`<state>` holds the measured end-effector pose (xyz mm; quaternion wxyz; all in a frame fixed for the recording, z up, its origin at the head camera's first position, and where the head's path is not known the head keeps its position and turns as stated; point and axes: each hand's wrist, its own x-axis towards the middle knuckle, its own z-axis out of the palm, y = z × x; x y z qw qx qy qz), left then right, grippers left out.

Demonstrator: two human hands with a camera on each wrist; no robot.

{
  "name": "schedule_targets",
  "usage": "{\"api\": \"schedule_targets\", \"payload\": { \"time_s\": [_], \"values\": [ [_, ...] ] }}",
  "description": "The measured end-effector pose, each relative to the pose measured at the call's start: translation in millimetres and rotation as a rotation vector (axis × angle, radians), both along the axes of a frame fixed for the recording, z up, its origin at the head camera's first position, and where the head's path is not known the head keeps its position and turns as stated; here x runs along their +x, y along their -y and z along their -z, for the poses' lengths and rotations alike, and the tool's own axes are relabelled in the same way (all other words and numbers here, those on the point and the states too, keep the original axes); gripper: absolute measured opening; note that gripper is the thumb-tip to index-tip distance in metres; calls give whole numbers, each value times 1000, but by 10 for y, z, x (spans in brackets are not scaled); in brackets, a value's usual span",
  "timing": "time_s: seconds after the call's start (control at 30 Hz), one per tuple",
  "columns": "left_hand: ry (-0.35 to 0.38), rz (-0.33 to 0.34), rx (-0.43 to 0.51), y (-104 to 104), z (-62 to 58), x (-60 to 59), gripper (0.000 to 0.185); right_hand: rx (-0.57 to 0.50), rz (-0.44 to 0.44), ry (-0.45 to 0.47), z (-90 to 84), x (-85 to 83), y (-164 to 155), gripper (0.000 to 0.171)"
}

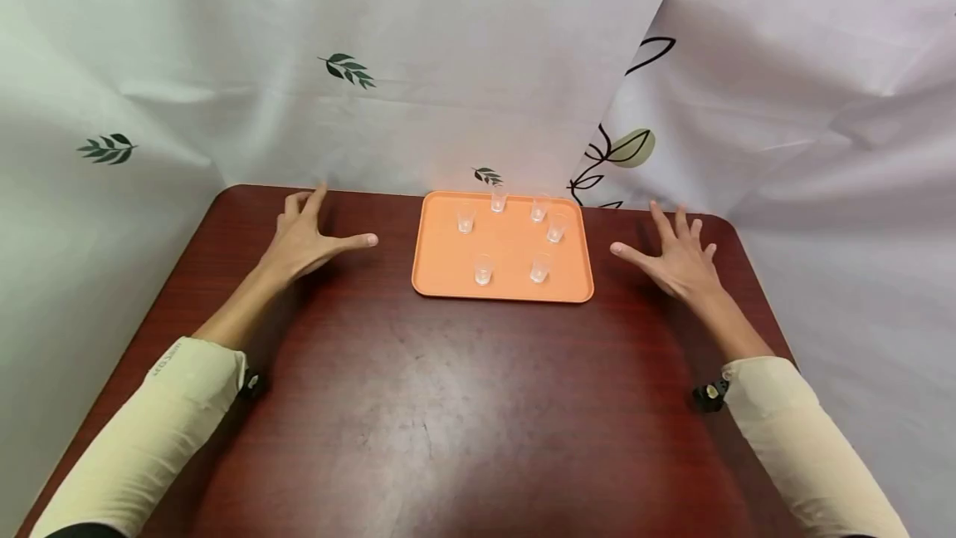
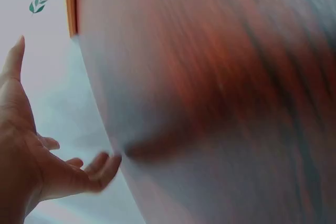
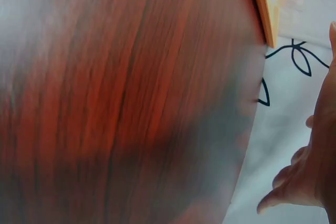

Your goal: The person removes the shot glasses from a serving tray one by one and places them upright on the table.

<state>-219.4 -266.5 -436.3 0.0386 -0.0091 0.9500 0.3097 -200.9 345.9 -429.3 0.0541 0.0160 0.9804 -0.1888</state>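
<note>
An orange tray [image 1: 448, 272] lies at the far middle of a dark red wooden table [image 1: 448, 405]. Several small clear cups stand on it, one at the front left [image 1: 483, 270], one at the front right [image 1: 539, 267]. My left hand [image 1: 308, 235] is spread flat, fingers straight, just over the table to the tray's left and holds nothing. My right hand [image 1: 675, 254] is spread the same way to the tray's right, also holding nothing. The left wrist view shows my left hand [image 2: 31, 150] open beside the table surface; the right wrist view shows my right hand [image 3: 310, 177] open.
White cloth with leaf prints [image 1: 347, 69] hangs behind and on both sides of the table. The tray's edge [image 2: 71, 3] shows in the left wrist view, and again as an orange edge [image 3: 264, 3] in the right wrist view. Cream sleeves [image 1: 149, 430] cover both forearms.
</note>
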Motion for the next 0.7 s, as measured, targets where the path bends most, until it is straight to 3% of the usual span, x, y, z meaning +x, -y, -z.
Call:
{"api": "schedule_targets", "payload": {
  "time_s": [0.2, 0.4, 0.7],
  "values": [
    [22, 79, 60, -119, -30, -11, 138, -53, 39, 34, 2, 49, 67, 124],
    [23, 114, 94, -214, 1, -22, 132, -61, 47, 27, -8, 79, 137, 125],
    [118, 152, 234, -443, 18, -27, 130, -88, 38, -6, -5, 67, 237, 126]
  ]
}}
